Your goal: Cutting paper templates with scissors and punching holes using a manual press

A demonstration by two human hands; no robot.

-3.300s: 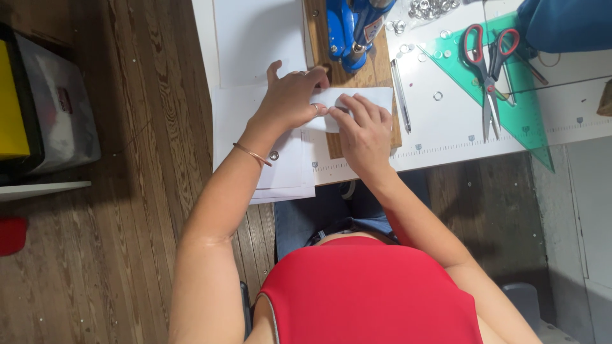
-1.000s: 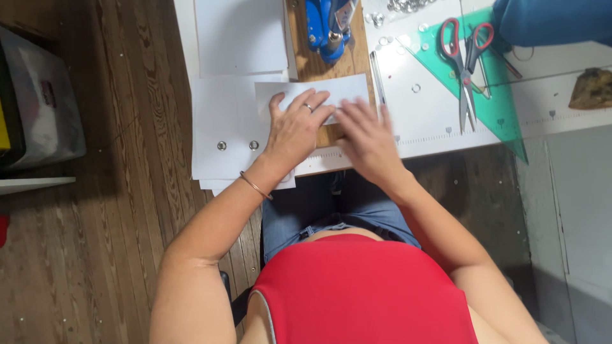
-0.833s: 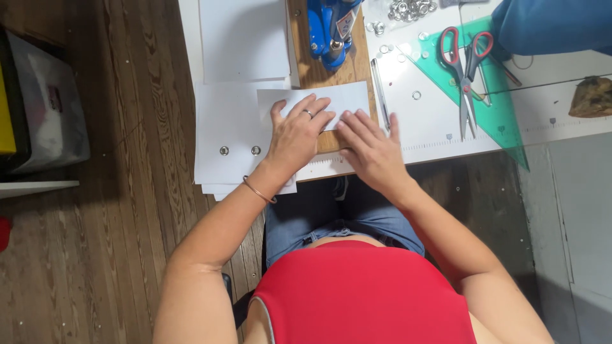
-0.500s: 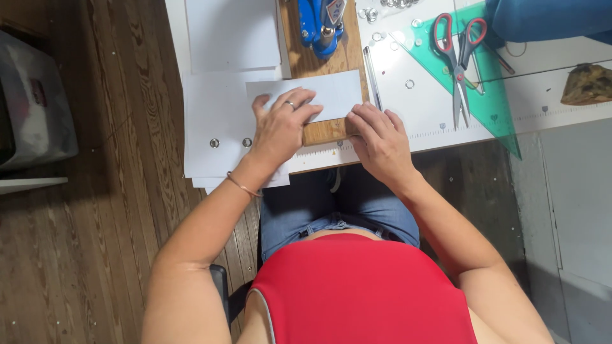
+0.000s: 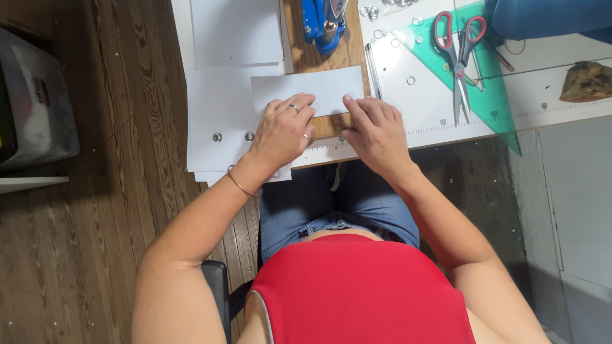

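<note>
A folded white paper strip lies across a wooden board at the table's near edge. My left hand presses flat on the strip's near edge, fingers spread, rings on two fingers and a thin bracelet at the wrist. My right hand lies palm down beside it, fingertips on the strip's right lower corner. Under the left hand sits a stack of white sheets with two metal eyelets set in it.
A blue eyelet punch tool rests at the board's far end. Red-handled scissors lie on a green set square. Loose metal eyelets and a pen sit nearby. A brown lump is at right, a grey bin on the wooden floor at left.
Both hands have slid back toward me along the paper strip, so more of the strip now shows beyond the fingers. The camera view shifted slightly.
</note>
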